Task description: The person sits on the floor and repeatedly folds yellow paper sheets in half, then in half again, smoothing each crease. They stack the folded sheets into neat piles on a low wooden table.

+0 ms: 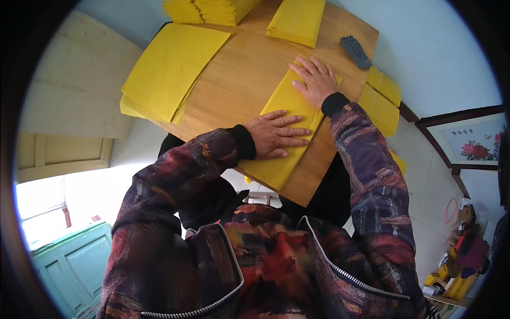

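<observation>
A folded sheet of yellow paper [276, 169] lies slantwise along the near right part of the wooden table, its near end at the front edge. My left hand [277, 135] rests flat on its middle, fingers spread toward the right. Farther up the same sheet, my right hand [316, 82] presses down with its fingers stretched out. To the left lies a stack of flat yellow sheets [172, 69], slightly fanned at its lower edge. Whether the folded piece is one sheet or several, I cannot tell.
On the wooden table [223, 80], folded yellow bundles [296, 21] and a thick yellow pile [212, 10] stand at the far side. A dark grey cloth-like item [355, 51] sits near the right edge. Beyond it are tied yellow bundles [380, 103]. A framed flower picture [470, 139] leans at right.
</observation>
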{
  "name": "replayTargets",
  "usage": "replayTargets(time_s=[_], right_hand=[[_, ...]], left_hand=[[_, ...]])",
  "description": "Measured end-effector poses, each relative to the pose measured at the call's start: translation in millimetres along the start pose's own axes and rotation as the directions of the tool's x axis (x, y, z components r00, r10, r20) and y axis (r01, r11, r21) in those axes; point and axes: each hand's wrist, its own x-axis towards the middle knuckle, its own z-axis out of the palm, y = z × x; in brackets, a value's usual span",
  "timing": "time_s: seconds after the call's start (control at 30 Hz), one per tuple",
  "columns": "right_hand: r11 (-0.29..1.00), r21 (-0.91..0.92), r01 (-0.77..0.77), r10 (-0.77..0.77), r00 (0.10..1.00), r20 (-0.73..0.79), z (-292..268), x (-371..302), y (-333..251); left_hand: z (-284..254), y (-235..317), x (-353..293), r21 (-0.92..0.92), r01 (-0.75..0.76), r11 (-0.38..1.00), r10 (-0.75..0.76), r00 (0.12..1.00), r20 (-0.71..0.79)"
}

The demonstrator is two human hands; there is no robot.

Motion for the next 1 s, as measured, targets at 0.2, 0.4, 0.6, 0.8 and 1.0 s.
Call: replayTargets(time_s=[0.2,0.4,0.6,0.8,1.0], right_hand=[[1.000,-0.008,0.004,-0.004,1.000,-0.003,1,-1,1],[0.999,-0.040,-0.006,0.007,1.000,0.029,2,2,1],[1.000,-0.027,-0.009,0.010,0.999,0.042,-3,2,0],[1.000,-0.003,-0.013,0.013,1.000,0.013,-4,1,-1],[1.000,0.013,0.012,-0.011,1.000,-0.028,-3,0,-2]], left_hand=[[2,40,-32,-0.083,-0.034,0.996,0.038,0.999,0.038],[9,66,-58,-0.103,0.034,0.994,-0.029,0.998,0.054],[9,85,-76,-0.130,0.084,0.988,-0.070,0.992,0.105],[-16,92,-80,-0.136,0.022,0.990,-0.028,0.999,-0.043],[-3,41,10,-0.165,-0.031,0.986,-0.013,0.965,-0.263]])
